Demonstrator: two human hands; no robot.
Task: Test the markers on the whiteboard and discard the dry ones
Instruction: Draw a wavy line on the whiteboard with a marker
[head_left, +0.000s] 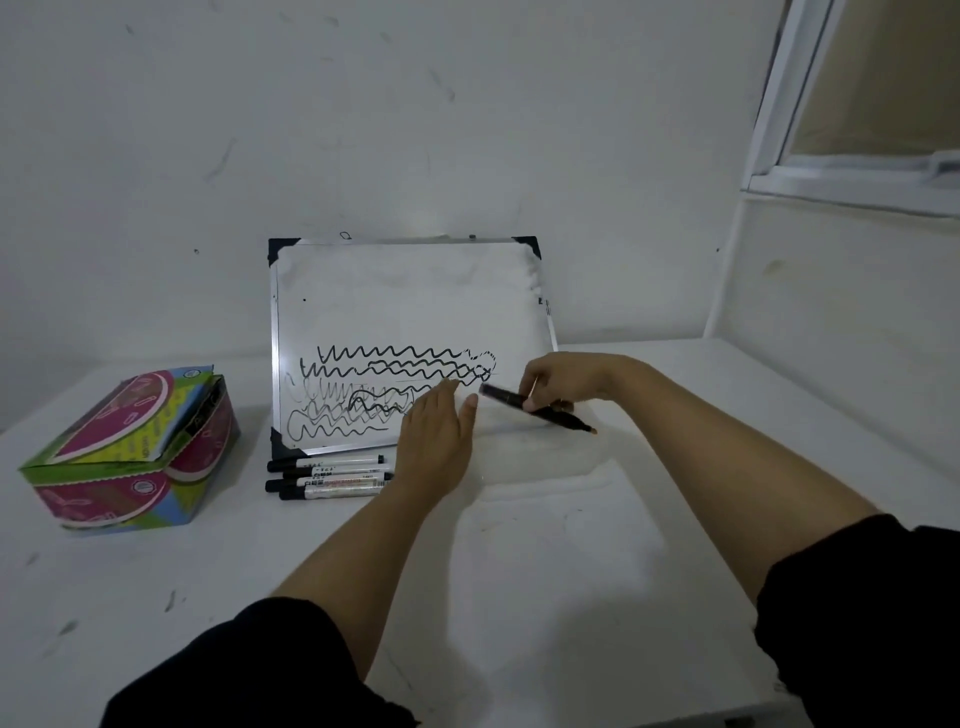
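Note:
A small whiteboard leans against the wall, its lower half covered in black wavy test lines. My right hand holds a black marker in front of the board's lower right corner, its uncapped tip pointing down to the right. My left hand hovers flat with straight fingers just left of that marker, over the board's bottom edge. Several capped markers with white labels lie in a row on the table below the board.
A colourful cardboard box with its lid ajar sits at the left of the white table. A wall stands behind the board. A window frame is at the upper right.

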